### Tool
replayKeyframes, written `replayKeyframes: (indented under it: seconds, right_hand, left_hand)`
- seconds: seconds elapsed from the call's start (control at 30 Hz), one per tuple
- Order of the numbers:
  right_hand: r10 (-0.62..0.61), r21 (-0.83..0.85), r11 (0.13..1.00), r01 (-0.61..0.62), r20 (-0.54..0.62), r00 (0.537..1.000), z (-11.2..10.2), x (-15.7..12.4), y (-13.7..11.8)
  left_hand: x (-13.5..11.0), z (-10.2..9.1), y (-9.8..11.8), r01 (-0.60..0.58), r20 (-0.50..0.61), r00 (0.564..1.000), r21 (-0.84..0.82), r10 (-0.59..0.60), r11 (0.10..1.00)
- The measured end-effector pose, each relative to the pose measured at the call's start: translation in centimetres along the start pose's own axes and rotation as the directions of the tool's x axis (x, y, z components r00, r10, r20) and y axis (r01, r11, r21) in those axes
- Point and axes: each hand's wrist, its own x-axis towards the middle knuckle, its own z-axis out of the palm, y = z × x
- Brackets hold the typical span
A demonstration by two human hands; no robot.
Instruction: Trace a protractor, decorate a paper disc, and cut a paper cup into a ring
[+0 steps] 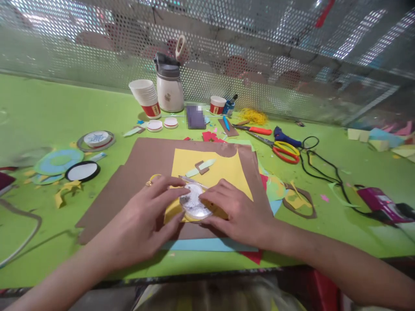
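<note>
A round, flat, shiny white disc lies over the yellow paper, near its front edge. From the left, my left hand has its fingertips and thumb on the disc's rim. My right hand grips the opposite side, thumb at the front and fingers on top. What lies under the disc is mostly hidden. Just behind it is a thin pencil-like stick. Farther back on the yellow paper rests a small cut-out of pale green and brown paper. Brown card lies underneath.
Scissors with red and yellow handles, a second red-handled pair and a blue glue gun lie right. Stacked paper cups and a white jug stand behind. A black-rimmed disc and paper rings lie left.
</note>
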Motion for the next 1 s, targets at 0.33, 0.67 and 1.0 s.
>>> replayKeyframes:
  seconds: [0.33,0.67,1.0]
  right_hand:
    - [0.026,0.106,0.994,-0.033,0.068,0.997,-0.2,-0.4,0.1]
    - [0.022,0.09,0.995,-0.033,0.122,0.992,0.1,-0.2,0.4]
    - [0.002,0.091,0.996,-0.006,0.05,0.999,0.8,-0.1,0.3]
  left_hand:
    - [-0.6,1.7,-0.4,0.158,0.012,0.987,-0.028,-0.158,0.987]
    - [-0.7,1.7,-0.4,0.111,0.011,0.994,0.129,-0.113,0.985]
    - [-1.1,1.7,-0.3,0.075,-0.023,0.997,0.151,-0.072,0.986]
